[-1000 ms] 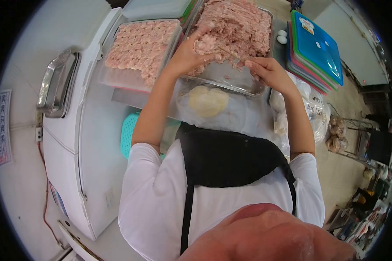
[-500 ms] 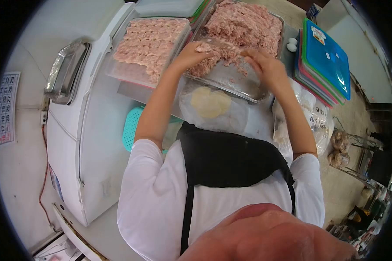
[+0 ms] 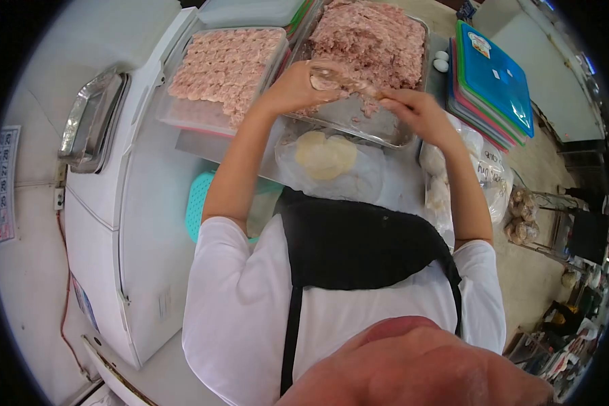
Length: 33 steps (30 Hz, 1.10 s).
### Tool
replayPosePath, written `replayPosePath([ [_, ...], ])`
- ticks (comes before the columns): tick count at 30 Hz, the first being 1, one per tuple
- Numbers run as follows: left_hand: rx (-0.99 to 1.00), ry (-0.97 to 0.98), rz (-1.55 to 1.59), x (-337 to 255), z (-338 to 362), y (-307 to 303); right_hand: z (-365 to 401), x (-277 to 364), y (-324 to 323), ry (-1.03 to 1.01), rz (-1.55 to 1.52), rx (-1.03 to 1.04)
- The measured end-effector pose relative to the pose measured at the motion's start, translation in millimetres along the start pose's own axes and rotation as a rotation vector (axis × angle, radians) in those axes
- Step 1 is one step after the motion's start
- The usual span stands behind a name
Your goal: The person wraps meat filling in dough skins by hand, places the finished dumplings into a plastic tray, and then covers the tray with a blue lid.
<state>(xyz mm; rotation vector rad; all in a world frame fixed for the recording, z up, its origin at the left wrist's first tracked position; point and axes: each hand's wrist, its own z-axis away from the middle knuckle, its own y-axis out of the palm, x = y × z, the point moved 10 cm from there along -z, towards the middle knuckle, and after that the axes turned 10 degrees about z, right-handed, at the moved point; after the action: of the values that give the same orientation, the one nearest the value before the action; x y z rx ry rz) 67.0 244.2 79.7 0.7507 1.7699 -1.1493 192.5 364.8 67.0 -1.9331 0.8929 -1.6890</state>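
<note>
A mound of ground meat [image 3: 369, 37] fills the far part of a metal tray [image 3: 382, 137]. Over the tray's near left part, my left hand [image 3: 303, 88] curls around a portion of meat. My right hand [image 3: 416, 114] pinches a tool with a light, meat-smeared end that reaches toward my left hand. A clear plastic box [image 3: 183, 115] on the left holds rows of shaped meat portions [image 3: 227, 61]. In front of the tray, pale round wrappers [image 3: 325, 155] lie on a plastic sheet [image 3: 365, 176].
Stacked coloured lids [image 3: 497, 78] stand at the right, beside two white eggs [image 3: 441, 65]. Labelled plastic bags [image 3: 490, 176] lie nearer me. A turquoise basket [image 3: 197, 203] is at the left, below the box. Empty metal trays [image 3: 95, 122] rest farther left.
My left hand has closed around meat and sits slightly lower. The tool in my right hand now shows between both hands. The whole view has shifted slightly.
</note>
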Motion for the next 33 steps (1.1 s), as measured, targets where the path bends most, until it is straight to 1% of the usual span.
replayPosePath([
  [1,0.053,-0.052,0.015,5,0,5,1,11,9,-0.013,0.020,0.026],
  [3,0.062,-0.099,-0.121,1,4,3,-2,18,1,-0.053,0.203,0.053],
  [4,0.034,-0.092,-0.151,3,5,-4,-6,20,-5,-0.077,0.295,0.066],
  [5,0.006,-0.085,-0.182,6,6,-10,-7,26,-17,-0.116,0.337,-0.018],
  [6,-0.050,-0.051,-0.171,23,7,-19,-5,41,-22,-0.114,0.413,-0.080],
  [7,-0.109,-0.017,-0.159,22,9,-28,1,62,-22,-0.113,0.489,-0.139],
  [8,-0.057,-0.037,-0.149,26,10,-30,5,79,-19,-0.110,0.563,-0.197],
  [9,0.001,-0.056,-0.138,17,12,-33,3,80,-4,-0.001,0.639,-0.125],
  [10,0.059,-0.074,-0.128,12,16,-33,0,83,-3,-0.017,0.639,-0.143],
  [12,-0.088,0.020,-0.161,8,31,-51,-9,89,-9,-0.061,0.642,-0.175],
  [13,-0.168,0.066,-0.181,5,40,-65,-10,102,-15,-0.094,0.519,-0.183],
  [16,-0.092,0.043,-0.010,5,60,-84,-20,128,3,-0.105,0.329,-0.176],
  [17,-0.063,-0.032,-0.001,8,64,-91,-26,132,26,-0.016,0.369,-0.079],
  [19,-0.005,-0.184,0.020,17,78,-104,-41,125,67,-0.012,0.324,-0.072],
  [20,-0.083,-0.119,-0.037,20,84,-120,-47,124,83,-0.014,0.302,-0.067],
  [21,-0.167,-0.056,-0.095,21,92,-137,-52,130,87,0.031,0.341,-0.035],
  [22,-0.249,0.003,-0.155,21,104,-156,-55,132,91,0.028,0.298,-0.060],
  [23,-0.120,-0.204,-0.052,49,113,-165,-55,129,92,0.029,0.253,-0.087],
  [25,-0.166,-0.049,-0.149,61,133,-197,-49,116,94,0.038,0.187,-0.159],
  [26,-0.187,0.033,-0.199,67,142,-209,-43,103,95,0.090,0.161,-0.171],
  [28,-0.181,-0.126,-0.309,101,163,-222,-31,82,97,0.194,0.110,-0.199],
  [29,-0.175,-0.203,-0.365,116,170,-227,-26,81,97,0.185,0.016,-0.260],
  [32,-0.123,-0.176,-0.551,119,170,-209,-4,71,101,0.425,-0.098,-0.272],
  [33,-0.123,-0.178,-0.517,122,169,-205,0,69,101,0.428,-0.115,-0.287],
])
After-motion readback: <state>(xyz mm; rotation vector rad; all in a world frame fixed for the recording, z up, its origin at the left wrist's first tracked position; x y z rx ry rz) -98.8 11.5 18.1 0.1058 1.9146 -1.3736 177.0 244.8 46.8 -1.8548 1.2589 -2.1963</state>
